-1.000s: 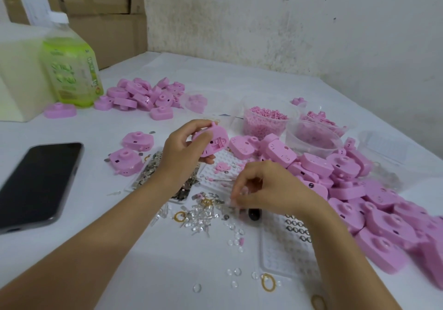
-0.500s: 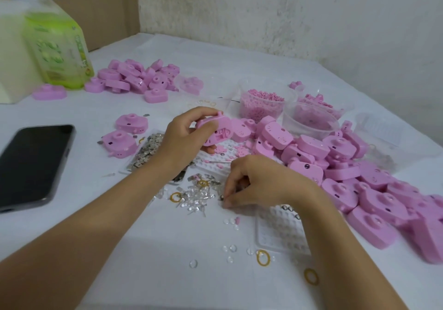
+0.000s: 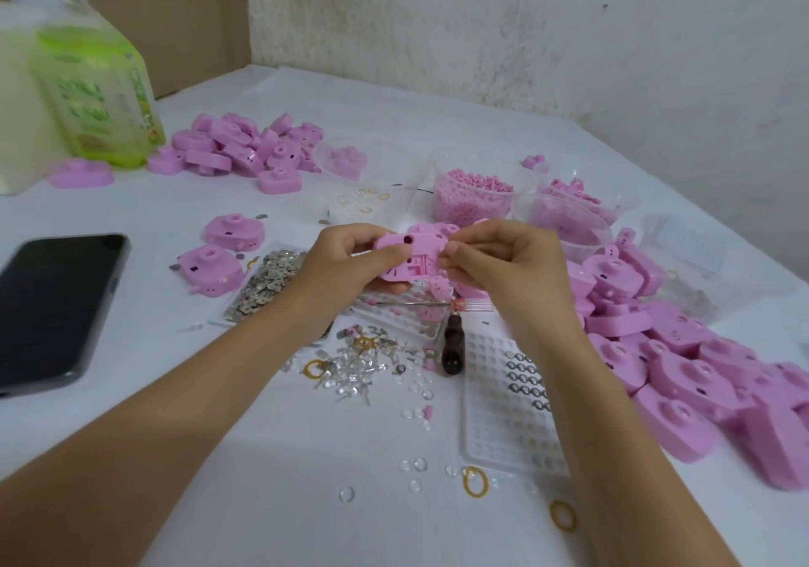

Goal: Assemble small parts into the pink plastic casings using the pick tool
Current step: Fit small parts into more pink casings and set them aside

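My left hand [image 3: 346, 262] holds a pink plastic casing [image 3: 405, 255] above the table, open side towards me, a dark hole near its top. My right hand [image 3: 503, 260] meets it from the right. Its thumb and forefinger are pinched together at the casing's right edge, on something too small to make out. A thin metal pick tool [image 3: 416, 302] with a clear handle lies on the white tray just below both hands, held by neither. A dark wooden handle [image 3: 451, 349] lies beside it. Loose clear and metal small parts [image 3: 359, 365] are scattered under my wrists.
A black phone [image 3: 57, 303] lies at the left, with a green bottle [image 3: 96, 84] behind it. Pink casings are piled at the back left [image 3: 245, 150] and along the right [image 3: 683, 374]. Clear cups of pink bits [image 3: 475, 198] stand behind my hands. A tray of metal rings [image 3: 516, 430] lies near right.
My right hand has risen from the loose small parts on the table up to the casing's right edge. My left hand has turned the casing more towards me.
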